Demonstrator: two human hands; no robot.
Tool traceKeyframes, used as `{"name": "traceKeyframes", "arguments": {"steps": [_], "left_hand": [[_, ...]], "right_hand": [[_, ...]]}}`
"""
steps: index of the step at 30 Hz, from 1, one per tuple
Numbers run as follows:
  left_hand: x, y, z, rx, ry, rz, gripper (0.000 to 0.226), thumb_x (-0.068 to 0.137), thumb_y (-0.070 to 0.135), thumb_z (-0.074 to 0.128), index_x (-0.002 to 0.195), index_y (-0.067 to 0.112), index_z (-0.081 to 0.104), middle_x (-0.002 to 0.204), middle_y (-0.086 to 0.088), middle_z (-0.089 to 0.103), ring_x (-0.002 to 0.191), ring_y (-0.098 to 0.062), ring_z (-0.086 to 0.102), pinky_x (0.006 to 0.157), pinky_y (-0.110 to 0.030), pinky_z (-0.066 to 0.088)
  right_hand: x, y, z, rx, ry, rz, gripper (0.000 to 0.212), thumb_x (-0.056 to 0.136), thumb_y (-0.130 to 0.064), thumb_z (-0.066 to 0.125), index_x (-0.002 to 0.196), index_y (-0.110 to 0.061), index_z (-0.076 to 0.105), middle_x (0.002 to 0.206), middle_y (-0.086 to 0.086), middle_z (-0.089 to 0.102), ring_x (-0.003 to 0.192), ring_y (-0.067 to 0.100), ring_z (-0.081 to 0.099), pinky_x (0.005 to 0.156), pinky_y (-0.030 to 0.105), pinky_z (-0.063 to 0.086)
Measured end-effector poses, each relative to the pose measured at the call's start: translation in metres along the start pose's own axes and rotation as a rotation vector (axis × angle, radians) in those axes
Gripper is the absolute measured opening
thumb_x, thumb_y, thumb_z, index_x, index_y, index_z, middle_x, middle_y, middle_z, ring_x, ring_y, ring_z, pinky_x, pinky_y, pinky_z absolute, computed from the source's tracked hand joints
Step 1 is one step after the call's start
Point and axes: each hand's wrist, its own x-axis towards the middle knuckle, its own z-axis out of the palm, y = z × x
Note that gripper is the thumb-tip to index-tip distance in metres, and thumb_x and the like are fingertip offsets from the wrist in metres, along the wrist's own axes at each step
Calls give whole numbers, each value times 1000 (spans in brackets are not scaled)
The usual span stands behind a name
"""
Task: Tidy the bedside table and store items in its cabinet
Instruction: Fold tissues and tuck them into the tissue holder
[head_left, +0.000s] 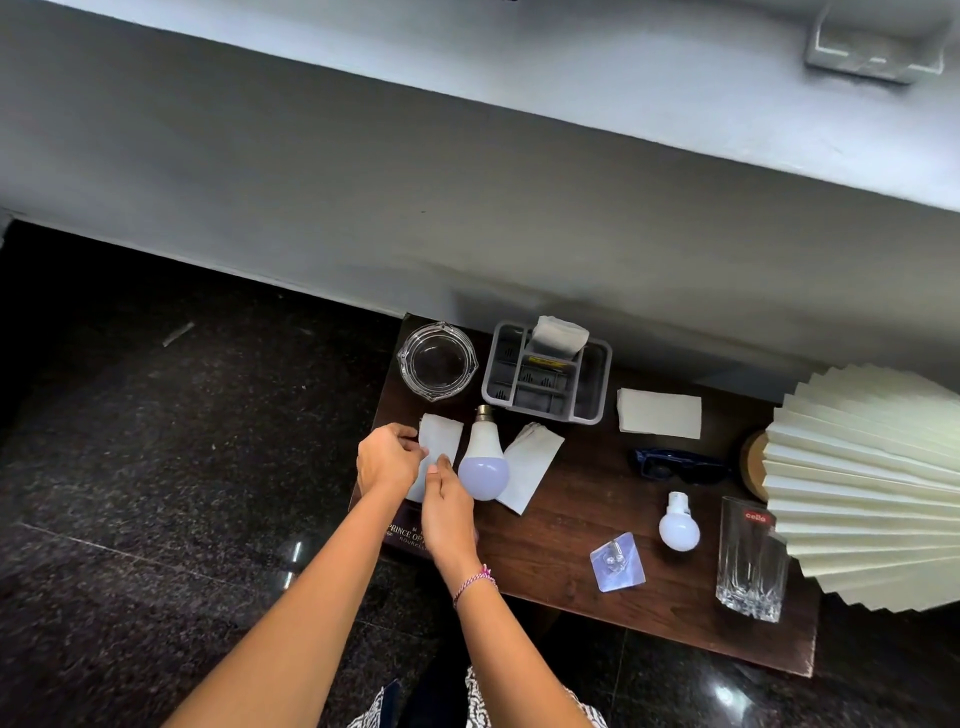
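Left hand: the left hand (387, 457) is curled at the left edge of a white folded paper napkin (442, 435), and that edge is pinched between thumb and fingers.
Right hand: the right hand (447, 506) is tucked in just below, fingertips bunched on the napkin's lower part, so it's pretty much gripped from two spots. A pink thread bracelet (475, 581) is worn on that wrist.
Napkin spot: left of centre in the frame, at the left end of the dark wooden surface (571, 525), right above a dark box with pale lettering (402, 535).
Next door: a large white LED bulb (483, 462) is lying on its side just beside the napkin, with a second folded napkin (531, 467) on its far side.
Back row: a clear glass ashtray (437, 361), then a grey plastic organiser tray (592, 384) with a folded tissue (558, 335) stuck in it, then a third napkin (658, 413) laid flat.
Right side: dark blue sunglasses (675, 465), a small white bulb (678, 526), a clear adhesive hook pad (618, 562), an upright cut drinking glass (750, 564) and a cream pleated lampshade (872, 483).
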Motion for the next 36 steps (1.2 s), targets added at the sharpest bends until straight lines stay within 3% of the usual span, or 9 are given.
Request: {"name": "traceKeyframes", "arguments": {"steps": [6,16,21,25,28,32,36], "left_hand": [[2,2,2,20,3,-39,15,78,19,74,91,15,71,94,-4,70,90,-19,64,67,-29,46],[3,1,3,55,-38,-12,3,78,26,73,75,24,73,73,8,60,68,-6,51,57,-24,40],[3,1,-2,15,-81,14,15,79,21,71,67,29,67,67,11,62,69,-5,58,54,-20,40],[6,1,-7,-122,-104,5,9,76,20,75,81,22,67,74,5,68,79,-11,65,67,-22,46],[9,-1,-12,-204,-132,-13,20,76,20,75,95,17,69,81,3,69,80,-10,64,71,-23,49],[10,-1,-18,-330,-207,-41,30,78,20,74,106,12,67,88,-2,68,90,-18,66,86,-35,54],[1,4,-24,-485,-312,-1,23,82,12,70,103,5,67,82,-3,69,69,-7,65,59,-16,52]], "right_hand": [[2,2,2,15,5,0,46,102,-28,26,145,-11,28,152,3,31,140,13,28,111,20,20],[5,6,8,63,4,-27,44,102,-27,27,143,-12,33,150,3,35,139,12,29,112,19,20],[6,7,9,17,2,-70,44,102,-27,28,144,-15,31,151,1,33,140,11,28,108,15,18],[6,5,9,19,-3,-114,44,102,-26,29,144,-14,31,152,-1,32,140,8,26,107,11,16],[4,2,7,12,-2,-155,43,102,-25,29,143,-13,32,152,0,32,139,7,26,106,9,15],[0,-3,1,31,-11,-214,43,102,-27,29,143,-15,33,151,-2,33,139,4,26,110,12,17],[-5,-7,-11,71,32,-273,40,101,-26,33,138,-15,42,145,-3,43,131,-1,34,111,16,25]]}}
